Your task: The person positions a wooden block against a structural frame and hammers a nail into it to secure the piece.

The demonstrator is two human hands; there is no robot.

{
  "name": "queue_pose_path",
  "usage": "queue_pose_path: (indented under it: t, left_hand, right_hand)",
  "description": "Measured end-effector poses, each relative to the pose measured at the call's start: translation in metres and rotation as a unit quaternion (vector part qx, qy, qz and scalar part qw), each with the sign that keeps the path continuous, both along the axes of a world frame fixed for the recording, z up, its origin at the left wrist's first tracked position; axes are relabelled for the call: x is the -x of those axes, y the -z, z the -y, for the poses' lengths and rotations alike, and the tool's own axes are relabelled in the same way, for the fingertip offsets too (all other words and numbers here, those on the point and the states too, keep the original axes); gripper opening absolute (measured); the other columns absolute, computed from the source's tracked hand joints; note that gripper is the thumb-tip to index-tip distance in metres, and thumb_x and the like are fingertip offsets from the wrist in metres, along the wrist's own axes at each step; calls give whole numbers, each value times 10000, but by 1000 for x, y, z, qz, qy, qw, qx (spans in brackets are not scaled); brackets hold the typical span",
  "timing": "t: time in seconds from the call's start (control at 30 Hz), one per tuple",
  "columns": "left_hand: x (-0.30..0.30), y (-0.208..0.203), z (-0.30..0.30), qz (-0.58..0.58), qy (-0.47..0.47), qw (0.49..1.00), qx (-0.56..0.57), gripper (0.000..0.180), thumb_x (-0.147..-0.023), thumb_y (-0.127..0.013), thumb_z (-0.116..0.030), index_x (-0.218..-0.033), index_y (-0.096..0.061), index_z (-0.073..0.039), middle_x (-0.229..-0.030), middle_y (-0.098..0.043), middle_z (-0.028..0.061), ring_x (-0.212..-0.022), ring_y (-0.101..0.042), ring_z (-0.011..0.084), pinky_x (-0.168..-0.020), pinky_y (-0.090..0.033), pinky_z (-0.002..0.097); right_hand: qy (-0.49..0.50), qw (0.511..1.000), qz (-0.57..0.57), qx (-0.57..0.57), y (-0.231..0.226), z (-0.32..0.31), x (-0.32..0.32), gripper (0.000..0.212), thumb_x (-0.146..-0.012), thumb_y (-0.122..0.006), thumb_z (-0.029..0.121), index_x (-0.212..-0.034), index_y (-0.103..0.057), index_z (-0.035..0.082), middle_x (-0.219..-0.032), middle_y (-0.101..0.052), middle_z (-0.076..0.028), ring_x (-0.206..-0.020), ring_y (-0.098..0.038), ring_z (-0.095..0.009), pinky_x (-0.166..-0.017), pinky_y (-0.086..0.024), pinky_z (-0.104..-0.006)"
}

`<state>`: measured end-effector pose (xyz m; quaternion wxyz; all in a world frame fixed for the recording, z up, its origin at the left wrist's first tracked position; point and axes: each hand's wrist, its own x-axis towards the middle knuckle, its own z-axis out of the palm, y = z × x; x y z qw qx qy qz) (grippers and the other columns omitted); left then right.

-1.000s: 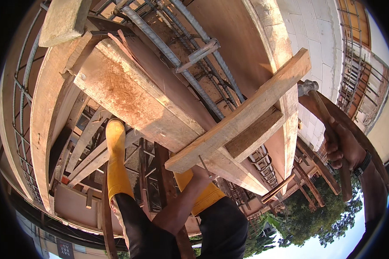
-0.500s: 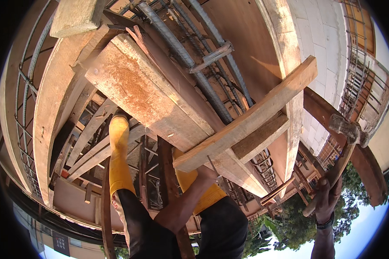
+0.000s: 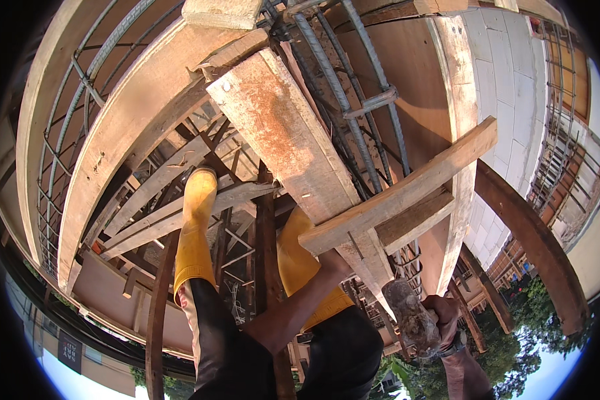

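Around everything, an open building site in strong sunlight, with blue sky and green trees [image 3: 507, 353] at the lower right. On the right side, a wall [image 3: 503, 113] of large pale blocks, with thin joints. Near this wall, a brown plywood panel [image 3: 413, 80], partly sunlit and partly in shadow. On the left, a long timber beam [image 3: 123, 130], curved toward the rim of the view. In the middle, a thick plank [image 3: 280, 127], sloping down to the right, with a rough surface and a reddish-brown stain. Between plank and panel, ribbed steel bars [image 3: 323, 65].

Across the plank, a straight wooden crosspiece [image 3: 407, 182], reaching over to the bright timber [image 3: 461, 100] beside the wall. Just below it, a shorter wooden piece [image 3: 417, 219]. Lower down among the timbers, two yellow boots [image 3: 197, 200].

At the lower right, a hammer [image 3: 410, 319], with its heavy, worn head near the lower end of the plank, apart from the crosspiece. Around its handle, the right hand [image 3: 443, 312], with fingers curled and pressed together. At the lower left end of the crosspiece, the left hand [image 3: 333, 263], partly hidden; cannot tell if spread or pinching. Close to it, a thin dark nail-like piece [image 3: 357, 245].
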<state>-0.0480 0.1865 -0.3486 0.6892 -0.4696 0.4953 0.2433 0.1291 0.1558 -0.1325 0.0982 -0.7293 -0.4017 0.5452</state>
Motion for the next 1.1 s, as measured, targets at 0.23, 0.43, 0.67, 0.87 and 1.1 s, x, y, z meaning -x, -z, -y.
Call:
queue_pose_path:
  t: [0.23, 0.43, 0.67, 0.87, 1.1]
  left_hand:
    - [2, 29, 43, 76, -62, 993, -66, 693, -976, -450, -625, -1418, -515, -94, -1398, -575, 121, -1280, -556, 344, -1088, -446, 545]
    - [-6, 18, 32, 11, 51, 998, -20, 912, -854, -434, -818, -1452, -525, -136, -1439, -551, 107, -1320, -502, 341, -1102, -387, 588]
    - [12, 46, 83, -64, -64, 974, -210, 670, -968, -473, -670, -1370, -553, -139, -1419, -554, 39, -1291, -528, 255, -1093, -430, 477]
    - [2, 13, 39, 8, -162, 979, -126, 823, -980, -370, -762, -1443, -474, -90, -1436, -529, 88, -1292, -507, 238, -1102, -419, 437]
    - [3, 8, 31, -105, 45, 987, -113, 685, -1006, -406, -648, -1435, -485, -120, -1421, -549, 55, -1297, -523, 238, -1115, -407, 458]
  right_hand:
    - [-12, 978, -77, -192, 33, -6, 13, 561, -859, -705, 600, -793, -638, 47, -645, -609, -79, -541, -638, -286, -489, -470, -382]
    - [6, 993, -58, -107, 53, -4, 12, 477, -850, -750, 507, -773, -608, 59, -640, -583, -64, -546, -603, -266, -504, -451, -375]
    - [15, 993, -27, -112, 57, 18, 20, 402, -851, -801, 402, -781, -604, 58, -656, -574, -30, -566, -568, -206, -526, -437, -334]
    - [36, 989, 112, -92, 67, 76, 34, 357, -851, -844, 311, -788, -600, 58, -671, -567, -1, -583, -538, -155, -544, -425, -298]
    - [190, 962, 188, -53, 116, 58, 85, 390, -738, -942, 171, -797, -571, 66, -690, -537, 32, -613, -467, -106, -567, -401, -314]
